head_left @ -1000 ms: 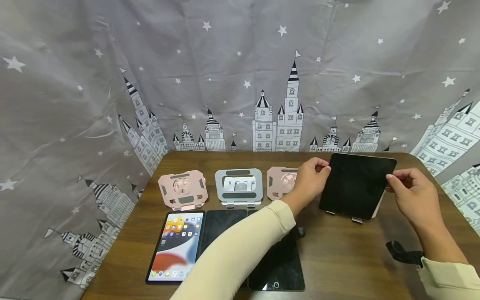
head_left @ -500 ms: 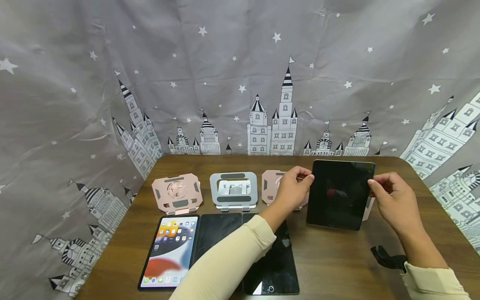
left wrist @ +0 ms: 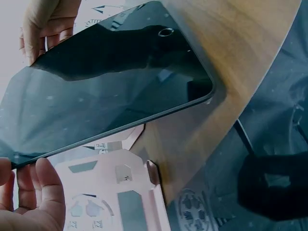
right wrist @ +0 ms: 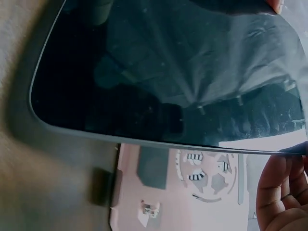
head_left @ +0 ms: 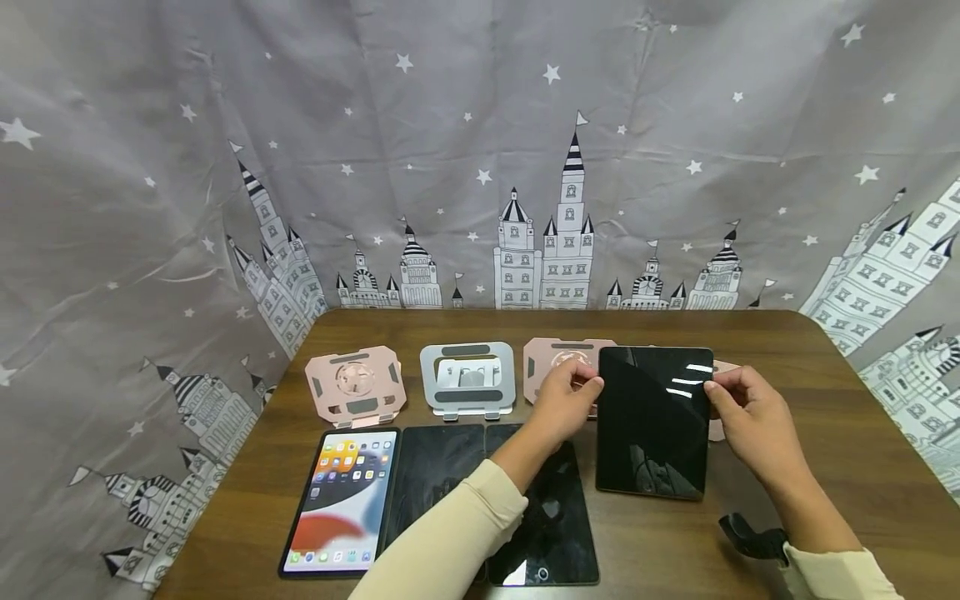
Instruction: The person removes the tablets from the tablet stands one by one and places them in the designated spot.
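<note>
Both hands hold a dark tablet (head_left: 652, 421) by its upper side edges, tilted, its lower edge close to the wooden table (head_left: 787, 467). My left hand (head_left: 588, 385) pinches the left edge, my right hand (head_left: 716, 392) the right edge. In the left wrist view the tablet (left wrist: 110, 82) slants above a pink stand (left wrist: 110, 197), with my left fingers (left wrist: 41, 192) at its edge. The right wrist view shows the tablet (right wrist: 168, 72) over another pink stand (right wrist: 192, 183) and my right fingers (right wrist: 281, 192) at its rim.
Along the back stand a pink stand (head_left: 355, 385), a silver stand (head_left: 467, 377) and a pink stand (head_left: 555, 362); a further pink one (head_left: 726, 368) peeks out behind the held tablet. Nearer lie a lit tablet (head_left: 341, 500) and two dark tablets (head_left: 435, 475) (head_left: 551, 517). A black strap (head_left: 750, 537) lies right.
The dark tablet has come off the rightmost stand and moved left, down and toward me, tilting flatter. Both hands kept hold of its edges.
</note>
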The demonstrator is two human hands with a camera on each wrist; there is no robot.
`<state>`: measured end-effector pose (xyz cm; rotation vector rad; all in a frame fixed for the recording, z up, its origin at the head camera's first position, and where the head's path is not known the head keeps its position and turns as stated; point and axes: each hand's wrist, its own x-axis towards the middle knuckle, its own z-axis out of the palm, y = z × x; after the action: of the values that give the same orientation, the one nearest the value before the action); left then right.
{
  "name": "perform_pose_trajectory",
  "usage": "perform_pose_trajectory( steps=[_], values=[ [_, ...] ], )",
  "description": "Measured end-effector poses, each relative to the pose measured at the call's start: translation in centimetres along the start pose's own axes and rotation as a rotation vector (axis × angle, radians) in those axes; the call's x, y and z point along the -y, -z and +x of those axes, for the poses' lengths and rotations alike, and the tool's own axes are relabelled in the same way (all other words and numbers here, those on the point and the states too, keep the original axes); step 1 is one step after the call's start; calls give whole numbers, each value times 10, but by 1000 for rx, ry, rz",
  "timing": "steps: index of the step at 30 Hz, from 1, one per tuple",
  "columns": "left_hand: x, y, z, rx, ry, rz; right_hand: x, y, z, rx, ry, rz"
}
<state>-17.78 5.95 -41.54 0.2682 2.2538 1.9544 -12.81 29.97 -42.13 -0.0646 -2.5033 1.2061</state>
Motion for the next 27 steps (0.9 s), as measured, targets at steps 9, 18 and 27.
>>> perform_pose_trajectory(
  steps=[9, 18, 27],
  values=[
    [18, 6, -12, 20, 59, -72, 0, -12, -9, 46, 6, -3],
    [27, 8, -21, 37, 82, -62, -4, -15, -16, 81, 1, -6],
    [35, 4, -28, 22, 87, -62, -11, -17, -21, 139, -26, -8]
  ],
)
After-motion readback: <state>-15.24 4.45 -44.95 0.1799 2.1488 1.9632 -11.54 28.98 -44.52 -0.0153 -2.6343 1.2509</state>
